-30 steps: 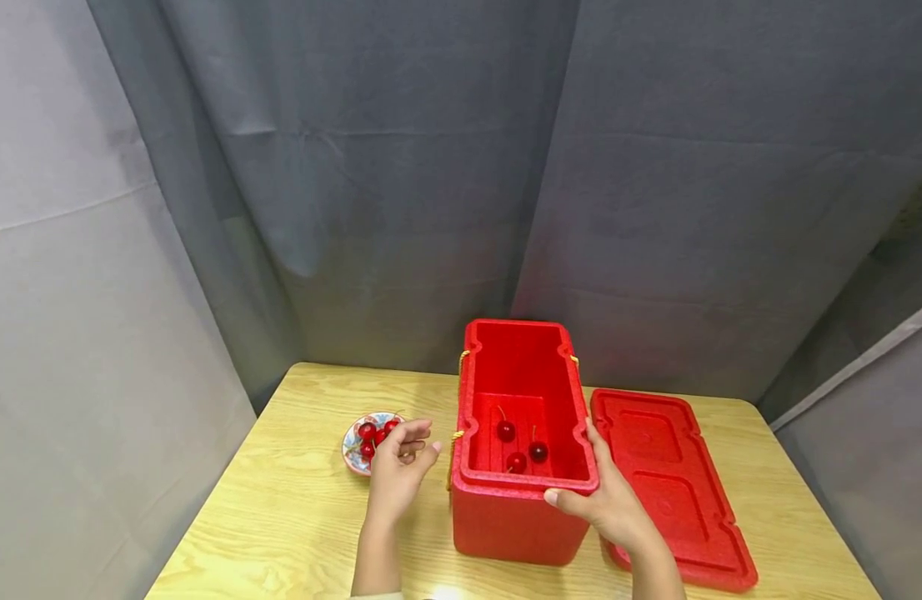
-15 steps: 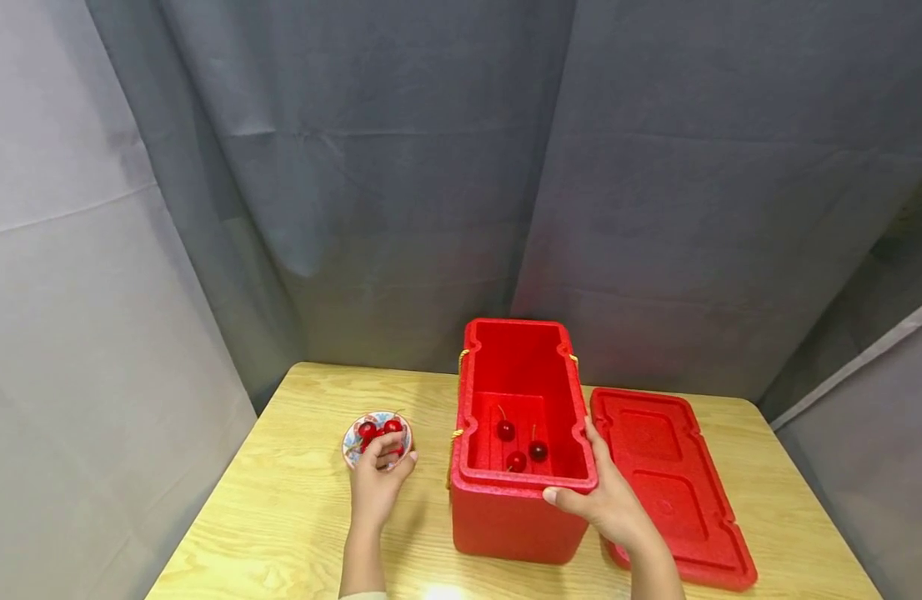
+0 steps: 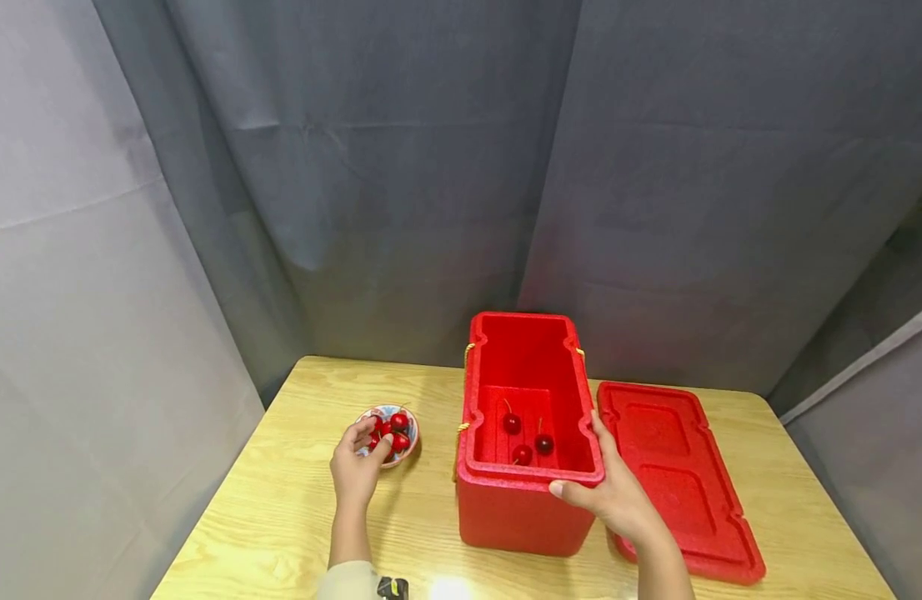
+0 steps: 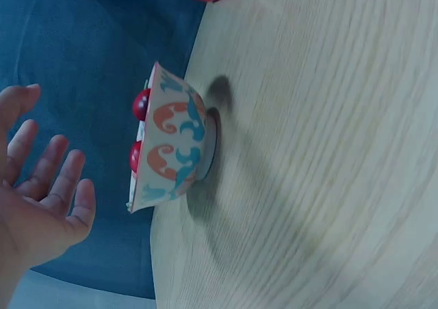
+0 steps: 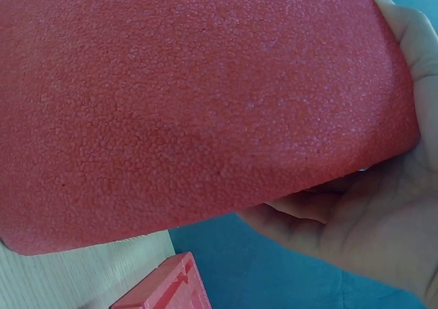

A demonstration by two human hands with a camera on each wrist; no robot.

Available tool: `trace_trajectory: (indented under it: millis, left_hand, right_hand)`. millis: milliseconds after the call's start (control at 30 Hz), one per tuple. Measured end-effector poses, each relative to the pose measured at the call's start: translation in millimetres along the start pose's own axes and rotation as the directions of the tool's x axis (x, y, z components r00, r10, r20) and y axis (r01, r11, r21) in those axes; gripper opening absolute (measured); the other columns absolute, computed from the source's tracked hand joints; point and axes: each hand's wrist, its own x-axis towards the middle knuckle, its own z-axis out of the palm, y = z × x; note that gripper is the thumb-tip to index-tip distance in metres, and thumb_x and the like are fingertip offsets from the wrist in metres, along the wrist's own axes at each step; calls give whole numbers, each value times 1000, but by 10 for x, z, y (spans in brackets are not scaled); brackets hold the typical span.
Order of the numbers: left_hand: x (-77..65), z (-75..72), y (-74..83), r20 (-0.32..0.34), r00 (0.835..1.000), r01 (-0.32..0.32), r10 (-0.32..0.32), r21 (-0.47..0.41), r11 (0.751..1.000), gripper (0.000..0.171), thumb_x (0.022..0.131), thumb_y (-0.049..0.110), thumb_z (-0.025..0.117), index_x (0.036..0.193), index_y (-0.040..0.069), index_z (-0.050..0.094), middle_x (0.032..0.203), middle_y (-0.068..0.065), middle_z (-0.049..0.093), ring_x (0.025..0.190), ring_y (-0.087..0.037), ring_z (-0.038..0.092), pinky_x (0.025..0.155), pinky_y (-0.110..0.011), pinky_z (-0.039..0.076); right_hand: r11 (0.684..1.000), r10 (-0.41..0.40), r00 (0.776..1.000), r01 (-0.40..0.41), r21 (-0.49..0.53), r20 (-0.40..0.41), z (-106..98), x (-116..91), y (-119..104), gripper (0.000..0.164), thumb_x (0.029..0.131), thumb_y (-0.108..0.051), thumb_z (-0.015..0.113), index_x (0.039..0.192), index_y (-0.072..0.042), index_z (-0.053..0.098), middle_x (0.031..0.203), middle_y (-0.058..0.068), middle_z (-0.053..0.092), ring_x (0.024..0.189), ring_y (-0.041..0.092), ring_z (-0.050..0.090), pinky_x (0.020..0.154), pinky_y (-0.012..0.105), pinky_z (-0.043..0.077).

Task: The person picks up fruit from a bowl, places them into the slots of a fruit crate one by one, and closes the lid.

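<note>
Table (image 3: 258, 500): wooden, beneath the red box (image 3: 517, 517).
Red box: upright, uncovered.
Red lid (image 3: 678, 500): right of the red box.
Right hand (image 3: 617, 493): gripping the red box's near right corner.
Left hand (image 3: 355, 468): left of the red box, fingers loose, holding nothing.
Bowl (image 4: 171, 145): left of the red box, below that hand.
Cherries (image 3: 512, 423): three in the red box, others in the bowl.

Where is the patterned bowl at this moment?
In the head view, the patterned bowl stands on the table, left of the red box, with the left hand near it.
</note>
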Motion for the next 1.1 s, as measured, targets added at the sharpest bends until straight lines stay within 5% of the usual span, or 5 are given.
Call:
trace_trajectory:
  millis: [367,767,1100]
  left_hand:
    - [134,-81,-147,-13,999,40,-39,71,997,38,78,10,73,114,4,62,115,-13,60,100,-31,55,73,-37,48]
    - [353,-28,-296,-22,999,44,-42,91,995,41,75,8,73,115,2,61,114,-14,61,103,-34,51,87,-46,41]
    - [461,20,-397,-19,999,50,-47,178,983,39,75,7,73,112,0,63,106,-16,63,90,-29,54,74,-38,44]
  right_hand:
    - [1000,11,1000,-11,-10,2,2,-4,7,111,69,-25,81,149,-27,4,140,15,32,119,39,40,77,43,51]
    - [1000,9,1000,-9,-6,-9,-7,27,-13,112,68,-24,82,149,-26,5,140,16,33,118,40,41,77,43,51]
    - [999,17,1000,-16,39,-15,14,0,-6,109,68,-20,82,148,-24,8,137,14,37,114,35,46,78,43,51]
